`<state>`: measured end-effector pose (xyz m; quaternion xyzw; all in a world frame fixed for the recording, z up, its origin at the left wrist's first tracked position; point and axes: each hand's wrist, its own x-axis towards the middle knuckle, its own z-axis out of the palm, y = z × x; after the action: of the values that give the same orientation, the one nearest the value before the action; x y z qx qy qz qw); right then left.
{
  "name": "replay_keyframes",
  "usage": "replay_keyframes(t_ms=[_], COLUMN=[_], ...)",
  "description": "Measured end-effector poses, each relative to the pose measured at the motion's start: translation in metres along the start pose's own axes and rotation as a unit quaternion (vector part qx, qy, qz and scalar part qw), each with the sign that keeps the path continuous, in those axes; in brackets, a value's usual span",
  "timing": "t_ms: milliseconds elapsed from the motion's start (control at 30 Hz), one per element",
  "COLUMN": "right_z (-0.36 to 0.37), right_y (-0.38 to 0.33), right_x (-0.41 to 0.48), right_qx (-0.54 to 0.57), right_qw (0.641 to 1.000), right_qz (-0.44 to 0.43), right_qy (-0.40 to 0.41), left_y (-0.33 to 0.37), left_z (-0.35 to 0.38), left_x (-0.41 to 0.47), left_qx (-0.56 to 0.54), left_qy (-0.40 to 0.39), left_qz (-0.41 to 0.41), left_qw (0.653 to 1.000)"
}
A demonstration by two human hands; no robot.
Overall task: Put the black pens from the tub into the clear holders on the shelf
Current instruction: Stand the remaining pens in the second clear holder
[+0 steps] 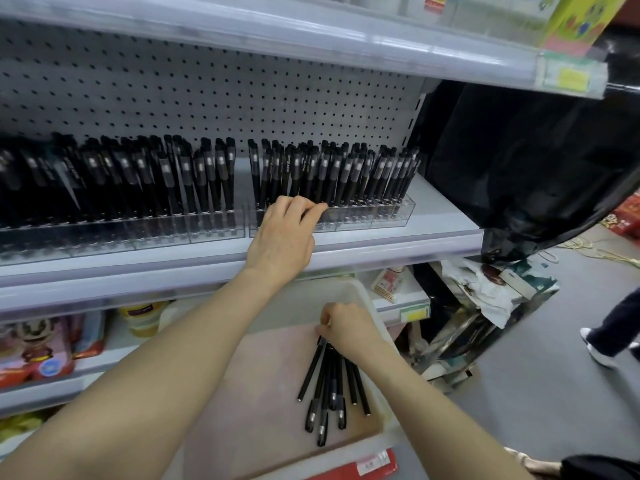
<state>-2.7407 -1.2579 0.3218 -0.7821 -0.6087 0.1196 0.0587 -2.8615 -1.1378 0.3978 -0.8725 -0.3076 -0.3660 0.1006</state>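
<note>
The clear holders (381, 216) on the shelf (440, 209) are standing nearly full. Only a small bunch of black pens (329, 386) is lying in the tub (367, 299) at 6 o'clock, so little is remaining. The right hand (349, 329) is pinching their upper ends. The left hand (282, 237), fingers bent, is touching the shelved pens (346, 174) at 12 o'clock — whether it is gripping one, I cannot tell.

Retail shop: pegboard (207, 98) backing, shelves (381, 247) w/ price labels (568, 77), packaged goods (34, 348) below

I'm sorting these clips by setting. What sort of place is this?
Most likely a shop, in its stationery aisle: a pegboard back behind the shelving, a yellow shelf-edge label, and rows of black pens standing in clear holders.
</note>
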Motion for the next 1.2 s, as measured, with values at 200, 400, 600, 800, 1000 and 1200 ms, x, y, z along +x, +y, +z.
replay_keyframes(t_ms=[200, 400, 600, 800, 1000, 1200], right_z=[0.011, 0.009, -0.045, -0.099, -0.158, -0.207], right_y=[-0.017, -0.021, -0.015, 0.032, 0.069, 0.081], right_x=[0.0, 0.007, 0.006, 0.009, 0.014, 0.029], right_qx=[-0.078, 0.055, 0.216, 0.198, 0.262, 0.39], right_qw=[0.993, 0.988, 0.976, 0.972, 0.945, 0.897], right_qz=[0.07, 0.12, 0.033, -0.078, -0.162, -0.176], right_qy=[-0.048, -0.082, 0.011, -0.098, -0.108, 0.113], left_y=[0.0, 0.0, 0.003, 0.018, 0.031, 0.033], left_z=[-0.001, -0.002, -0.002, 0.0, 0.014, 0.021], left_x=[0.0, 0.0, 0.0, 0.009, 0.025, 0.025], left_qx=[-0.009, -0.015, 0.0, 0.008, 0.001, 0.005], left_qy=[-0.001, -0.009, 0.0, 0.018, 0.003, 0.02], left_qz=[-0.003, -0.002, -0.008, 0.002, 0.012, -0.001], left_qw=[1.0, 1.0, 1.0, 1.0, 1.0, 1.0])
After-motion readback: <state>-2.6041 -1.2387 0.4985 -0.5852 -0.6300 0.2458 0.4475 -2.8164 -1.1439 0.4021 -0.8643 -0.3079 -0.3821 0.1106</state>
